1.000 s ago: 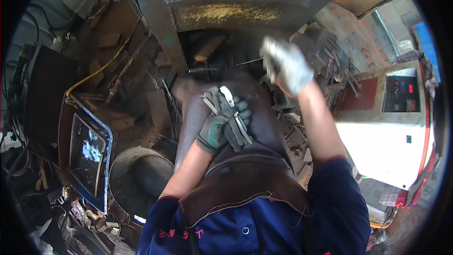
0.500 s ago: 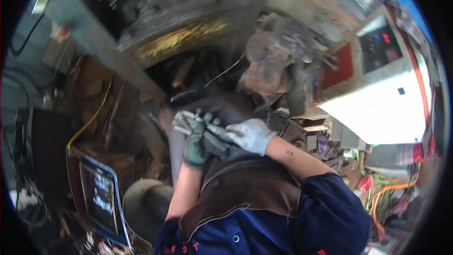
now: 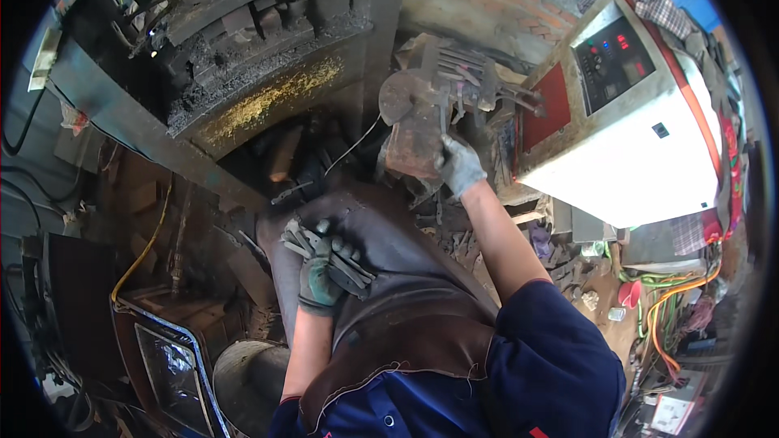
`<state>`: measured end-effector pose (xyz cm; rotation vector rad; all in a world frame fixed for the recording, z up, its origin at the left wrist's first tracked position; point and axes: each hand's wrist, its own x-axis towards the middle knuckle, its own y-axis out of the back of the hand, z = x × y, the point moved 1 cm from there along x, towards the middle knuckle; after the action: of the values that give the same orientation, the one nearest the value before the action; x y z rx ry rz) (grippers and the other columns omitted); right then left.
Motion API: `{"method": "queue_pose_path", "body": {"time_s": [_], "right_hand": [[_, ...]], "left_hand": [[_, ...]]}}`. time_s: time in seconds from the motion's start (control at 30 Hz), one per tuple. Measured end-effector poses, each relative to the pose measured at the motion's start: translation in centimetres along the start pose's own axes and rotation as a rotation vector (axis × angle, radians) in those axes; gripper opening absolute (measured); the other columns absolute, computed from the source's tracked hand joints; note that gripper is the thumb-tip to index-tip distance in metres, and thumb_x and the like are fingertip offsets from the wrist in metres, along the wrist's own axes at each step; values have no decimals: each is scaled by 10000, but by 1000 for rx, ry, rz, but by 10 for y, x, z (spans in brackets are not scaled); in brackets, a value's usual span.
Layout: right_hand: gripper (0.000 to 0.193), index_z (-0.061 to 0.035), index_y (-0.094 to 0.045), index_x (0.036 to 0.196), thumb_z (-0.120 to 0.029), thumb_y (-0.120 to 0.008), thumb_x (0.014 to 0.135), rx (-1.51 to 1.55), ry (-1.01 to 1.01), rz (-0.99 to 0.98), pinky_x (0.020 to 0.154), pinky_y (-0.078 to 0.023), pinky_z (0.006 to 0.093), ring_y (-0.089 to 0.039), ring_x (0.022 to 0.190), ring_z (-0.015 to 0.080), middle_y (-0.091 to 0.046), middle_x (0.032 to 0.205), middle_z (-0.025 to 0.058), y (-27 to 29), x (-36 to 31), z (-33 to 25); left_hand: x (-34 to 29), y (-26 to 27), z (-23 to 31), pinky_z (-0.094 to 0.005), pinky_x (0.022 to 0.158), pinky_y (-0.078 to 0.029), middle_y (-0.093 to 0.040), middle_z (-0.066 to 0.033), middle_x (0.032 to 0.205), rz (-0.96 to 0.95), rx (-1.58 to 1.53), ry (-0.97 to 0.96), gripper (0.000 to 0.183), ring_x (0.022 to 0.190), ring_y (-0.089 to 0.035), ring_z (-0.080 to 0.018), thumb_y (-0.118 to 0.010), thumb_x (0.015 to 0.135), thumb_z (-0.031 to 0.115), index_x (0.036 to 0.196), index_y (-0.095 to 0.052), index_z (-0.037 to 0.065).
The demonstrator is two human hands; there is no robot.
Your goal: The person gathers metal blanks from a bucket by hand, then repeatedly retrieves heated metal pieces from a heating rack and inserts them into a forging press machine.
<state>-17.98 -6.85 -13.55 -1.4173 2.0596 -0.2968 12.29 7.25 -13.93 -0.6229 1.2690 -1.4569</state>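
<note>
My left hand [image 3: 319, 277], in a dark green and grey glove, is closed around a bundle of flat metal strips [image 3: 350, 272] over the dark apron on my lap. The strips stick out on both sides of its fingers. Reaching forward, my right hand [image 3: 462, 167], in a pale grey glove, is at the right side of a rusty metal block [image 3: 415, 146]. Its fingers close on the near end of a narrow metal strip [image 3: 445, 118]; the fingertips are partly hidden. Beyond it, several similar metal bars [image 3: 464, 71] lie side by side on the block's far part.
A white cabinet with a control panel [image 3: 613, 65] stands at the right. Ahead on the left is a steel machine frame [image 3: 170, 166] with dark blocks and yellow shavings [image 3: 272, 101]. A round drum [image 3: 251, 377] is near my left side; scrap metal [image 3: 466, 247] litters the floor.
My right hand has left the bundle and moved forward and right to the metal block. My left hand keeps the strips over my lap. The view has shifted and is sharper.
</note>
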Motion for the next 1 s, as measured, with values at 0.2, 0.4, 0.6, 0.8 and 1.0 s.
{"method": "queue_pose_path", "body": {"time_s": [0.2, 0.4, 0.6, 0.8, 1.0], "right_hand": [[188, -58, -639, 898, -245, -655, 889, 64, -25, 225, 371, -366, 263, -480, 448, 132, -576, 667, 23, -37, 41, -12], [291, -34, -630, 852, -320, -684, 864, -229, -8, -83, 361, -335, 239, -441, 412, 111, -532, 600, 6, -125, 14, -15], [318, -24, -639, 871, -340, -621, 903, -398, 16, -550, 389, -352, 245, -474, 423, 116, -586, 627, 33, -331, -8, -21], [222, -23, -650, 1003, -218, -609, 904, -130, -119, -349, 427, -385, 199, -496, 541, 63, -606, 877, 56, -325, -52, 13], [299, 4, -572, 1161, -153, -617, 911, -625, -136, -946, 535, -528, 225, -625, 626, 112, -680, 877, 115, -337, -203, 65]], "left_hand": [[-1, -5, 3, -383, 832, -448, -528, 3, 882, -36, 15, -7, 364, 825, -523, -171, -569, 923, 158, 1262, -438, 172], [3, -4, 3, -360, 764, -474, -530, -23, 854, 50, -30, 141, 308, 804, -527, -183, -537, 939, 152, 1236, -456, 165], [-2, 2, 7, -363, 733, -481, -536, -42, 860, -47, -87, 103, 388, 763, -529, -194, -553, 889, 109, 1261, -446, 147], [-5, 44, -4, -396, 788, -515, -603, -107, 996, -301, -285, 103, 281, 858, -612, -266, -607, 856, 100, 1125, -551, 39], [13, 39, -5, -338, 785, -527, -603, -110, 1114, -524, -251, -20, 386, 906, -616, -233, -585, 894, 72, 1264, -488, 20]]}}
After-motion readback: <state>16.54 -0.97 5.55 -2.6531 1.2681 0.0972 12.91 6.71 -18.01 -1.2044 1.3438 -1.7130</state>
